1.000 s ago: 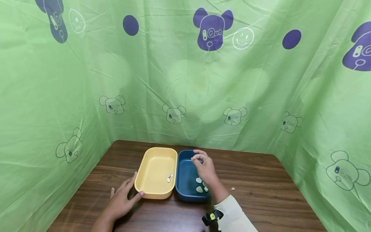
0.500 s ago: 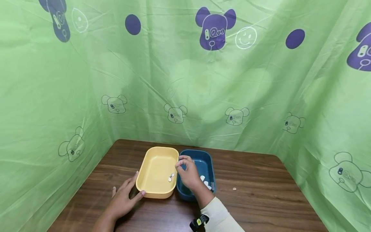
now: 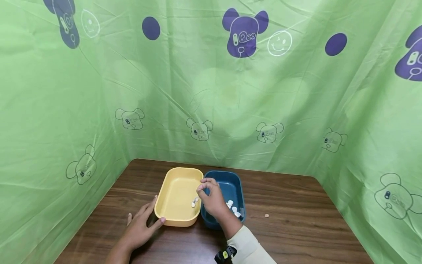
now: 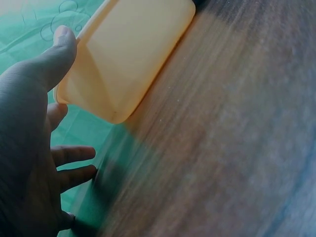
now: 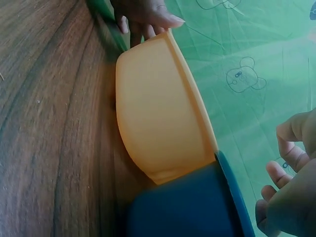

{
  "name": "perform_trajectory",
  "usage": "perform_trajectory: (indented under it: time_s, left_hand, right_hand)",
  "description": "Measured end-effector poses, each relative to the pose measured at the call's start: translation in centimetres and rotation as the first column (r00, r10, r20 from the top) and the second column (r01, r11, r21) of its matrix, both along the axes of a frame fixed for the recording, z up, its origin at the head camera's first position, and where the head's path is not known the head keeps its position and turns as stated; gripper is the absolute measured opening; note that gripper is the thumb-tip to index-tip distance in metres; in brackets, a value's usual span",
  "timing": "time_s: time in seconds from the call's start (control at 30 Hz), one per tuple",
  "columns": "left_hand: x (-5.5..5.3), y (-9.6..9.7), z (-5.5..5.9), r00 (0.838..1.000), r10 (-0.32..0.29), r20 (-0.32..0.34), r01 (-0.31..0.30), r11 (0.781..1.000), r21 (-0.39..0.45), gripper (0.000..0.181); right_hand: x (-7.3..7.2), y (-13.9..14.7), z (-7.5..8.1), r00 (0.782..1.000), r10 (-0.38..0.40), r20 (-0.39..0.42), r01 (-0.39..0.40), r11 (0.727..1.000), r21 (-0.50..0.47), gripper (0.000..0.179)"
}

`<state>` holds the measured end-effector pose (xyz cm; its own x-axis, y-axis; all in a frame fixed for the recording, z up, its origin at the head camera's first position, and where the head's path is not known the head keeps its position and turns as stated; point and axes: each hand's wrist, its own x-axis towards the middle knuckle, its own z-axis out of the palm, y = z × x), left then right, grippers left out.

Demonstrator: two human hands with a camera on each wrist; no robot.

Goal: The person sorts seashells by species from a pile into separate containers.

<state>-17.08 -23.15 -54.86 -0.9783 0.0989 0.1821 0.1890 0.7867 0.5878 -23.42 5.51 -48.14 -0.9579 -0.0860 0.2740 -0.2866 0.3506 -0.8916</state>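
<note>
My left hand rests at the near-left corner of the yellow tray, its thumb on the near wall and its other fingers spread along the left side. My right hand is over the left rim of the blue tray, thumb and index finger brought together in a pinch. A small pale pebble seems to be between those fingertips, mostly hidden. Several white pebbles lie in the blue tray, partly behind the right wrist. A few small white pieces sit at the right side of the yellow tray.
Both trays stand side by side on a dark wooden table. One small tan pebble lies on the wood to the right of the blue tray. A green printed curtain surrounds the table's back and sides.
My right hand has moved left, from above the blue tray's middle to the border between the two trays, still pinching. My left hand stays at the yellow tray's corner.
</note>
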Motion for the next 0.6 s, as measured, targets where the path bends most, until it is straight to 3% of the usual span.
perform_trajectory:
  time_s: [0.6]
  left_hand:
    - [-0.2, 0.0, 0.1, 1.000, -0.002, 0.008, 0.002, 1.000, -0.003, 0.092]
  right_hand:
    - [0.4, 4.5, 0.9, 0.998, -0.061, -0.027, 0.059, 0.997, -0.055, 0.011]
